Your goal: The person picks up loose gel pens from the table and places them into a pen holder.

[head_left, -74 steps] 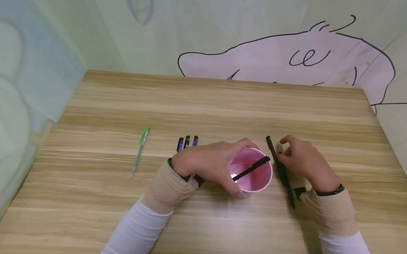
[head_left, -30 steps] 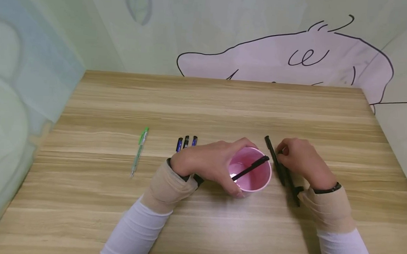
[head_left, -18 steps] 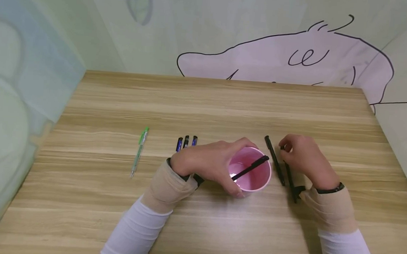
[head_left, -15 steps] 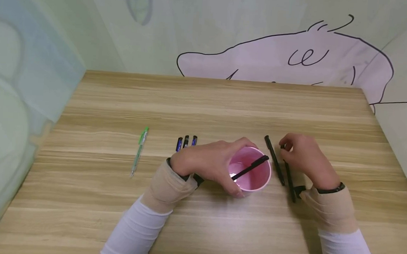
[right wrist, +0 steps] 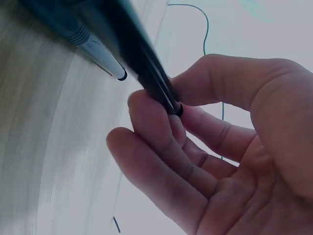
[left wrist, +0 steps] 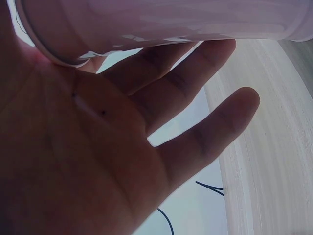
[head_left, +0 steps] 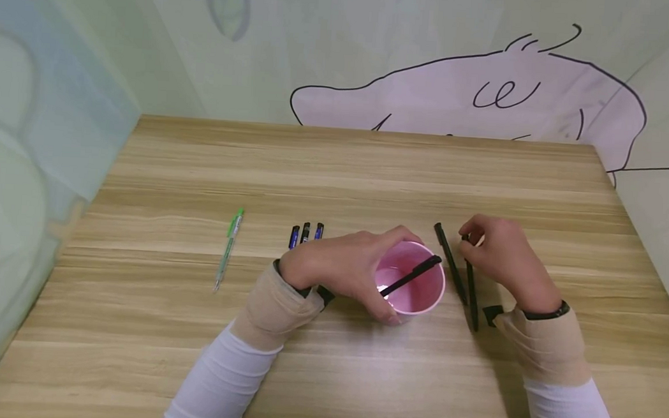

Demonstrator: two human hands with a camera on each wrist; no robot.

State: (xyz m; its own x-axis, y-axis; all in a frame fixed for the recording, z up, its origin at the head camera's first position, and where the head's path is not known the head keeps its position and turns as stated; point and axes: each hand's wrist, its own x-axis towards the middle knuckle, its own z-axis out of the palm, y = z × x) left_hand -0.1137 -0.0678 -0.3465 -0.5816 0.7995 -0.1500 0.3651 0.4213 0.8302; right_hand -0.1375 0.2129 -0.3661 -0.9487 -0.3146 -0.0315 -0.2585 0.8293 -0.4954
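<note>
My left hand [head_left: 351, 264] is wrapped round the pink cup [head_left: 430, 288], thumb on the near side and fingers on the far side. Inside the cup a black pen [head_left: 413, 276] leans with its clip end at the right rim. My right hand [head_left: 501, 257] pinches one end of another black pen [head_left: 472, 294] between thumb and fingers; its other end points down towards me. Just left of it a further black pen [head_left: 449, 257] lies on the table. The right wrist view shows the pinched pen [right wrist: 142, 58] close up, and the left wrist view the cup's side wall [left wrist: 171, 19].
A green-clear pen [head_left: 230, 250] lies on the wooden table [head_left: 336, 177] at the left. The ends of three dark pens, among them a blue-black pen [head_left: 294, 237], show behind my left hand. A wall with a line drawing [head_left: 473, 102] borders the far edge.
My right hand has closed its fingers on the black pen's end and raised it a little, swinging the near end leftward, apart from the neighbouring pen. The left hand and cup stay put.
</note>
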